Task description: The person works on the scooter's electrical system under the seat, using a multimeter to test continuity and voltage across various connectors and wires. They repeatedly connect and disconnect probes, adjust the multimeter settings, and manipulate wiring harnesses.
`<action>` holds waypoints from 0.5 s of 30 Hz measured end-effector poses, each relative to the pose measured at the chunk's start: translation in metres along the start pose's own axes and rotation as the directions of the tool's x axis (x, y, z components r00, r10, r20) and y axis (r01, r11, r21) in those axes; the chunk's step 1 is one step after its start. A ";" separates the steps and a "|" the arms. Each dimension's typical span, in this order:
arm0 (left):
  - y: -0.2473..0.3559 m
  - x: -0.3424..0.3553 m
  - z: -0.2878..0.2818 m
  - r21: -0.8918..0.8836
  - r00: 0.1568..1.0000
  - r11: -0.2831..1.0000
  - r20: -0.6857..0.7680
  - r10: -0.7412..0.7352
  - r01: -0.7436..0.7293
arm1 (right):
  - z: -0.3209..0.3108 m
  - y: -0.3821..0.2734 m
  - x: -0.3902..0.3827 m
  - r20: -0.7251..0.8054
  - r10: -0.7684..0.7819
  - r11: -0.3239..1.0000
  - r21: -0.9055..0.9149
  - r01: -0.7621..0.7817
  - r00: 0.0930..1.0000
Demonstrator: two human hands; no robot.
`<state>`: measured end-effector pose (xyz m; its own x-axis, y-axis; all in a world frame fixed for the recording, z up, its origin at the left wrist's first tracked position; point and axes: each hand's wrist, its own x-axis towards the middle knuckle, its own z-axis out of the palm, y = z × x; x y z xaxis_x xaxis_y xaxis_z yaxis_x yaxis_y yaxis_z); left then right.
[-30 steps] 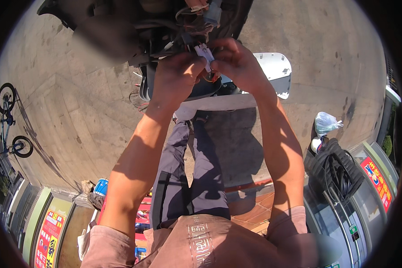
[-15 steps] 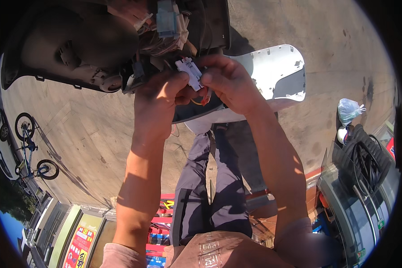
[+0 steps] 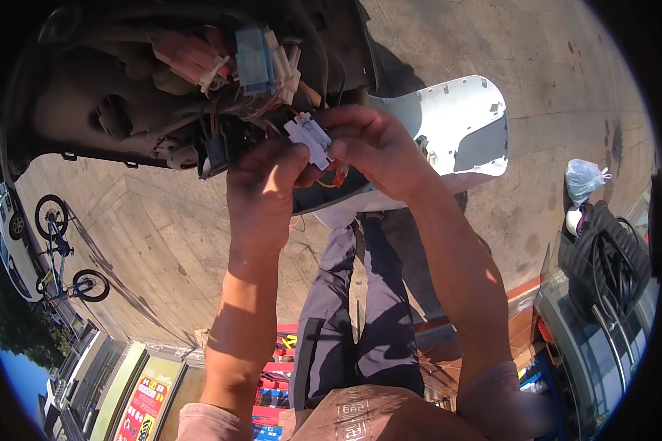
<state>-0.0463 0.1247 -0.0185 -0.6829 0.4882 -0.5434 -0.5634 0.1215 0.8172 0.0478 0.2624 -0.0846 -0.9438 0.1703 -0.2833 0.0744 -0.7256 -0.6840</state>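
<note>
Between my two hands is a white plastic wire connector (image 3: 310, 140) with wires at its ends. My left hand (image 3: 266, 173) pinches it from the left with the thumb on its lower edge. On the other side my right hand (image 3: 375, 151) grips it between thumb and curled fingers. Red and orange wires (image 3: 339, 178) hang just below it. Beyond the hands lies the dark inside of a vehicle body (image 3: 59, 117), with a pale blue connector (image 3: 252, 62), a reddish connector (image 3: 186, 59) and bundled wiring. The fingers behind the white connector are partly hidden.
A white curved body panel (image 3: 419, 103) lies at the right beyond my hands. A bicycle (image 3: 65, 250) stands far left, near a parked white car (image 3: 15, 239). A tied plastic bag (image 3: 585, 180) and a dark cable-draped bundle (image 3: 607, 257) are at the right. Red shelving (image 3: 283, 367) stands below.
The view has shifted slightly, showing more of the reddish connector and wiring. Both hands still hold the white connector, which has tilted a little.
</note>
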 end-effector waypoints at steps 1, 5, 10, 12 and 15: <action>-0.001 0.000 0.000 -0.004 1.000 1.000 0.009 0.009 -0.009 | 0.000 0.000 0.000 0.001 0.001 1.000 0.025 -0.001 1.000; -0.003 0.000 -0.001 -0.004 0.998 0.999 0.045 0.043 -0.043 | 0.002 0.001 -0.001 0.008 0.003 0.996 0.084 -0.003 1.000; -0.006 -0.002 0.001 0.033 0.999 0.998 0.011 0.051 -0.051 | 0.006 -0.003 -0.002 -0.018 0.005 0.999 0.045 -0.004 1.000; -0.007 -0.003 0.001 0.049 0.998 0.997 0.015 0.064 -0.065 | 0.010 -0.005 -0.002 -0.059 0.000 1.000 0.012 0.001 0.998; -0.009 -0.003 0.001 0.052 0.997 0.995 0.025 0.080 -0.081 | 0.012 -0.011 -0.003 -0.075 0.006 0.998 -0.065 -0.010 0.997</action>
<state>-0.0386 0.1235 -0.0239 -0.7137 0.5180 -0.4716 -0.4815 0.1261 0.8673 0.0458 0.2624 -0.0679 -0.9167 0.2156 -0.3365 0.1048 -0.6827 -0.7231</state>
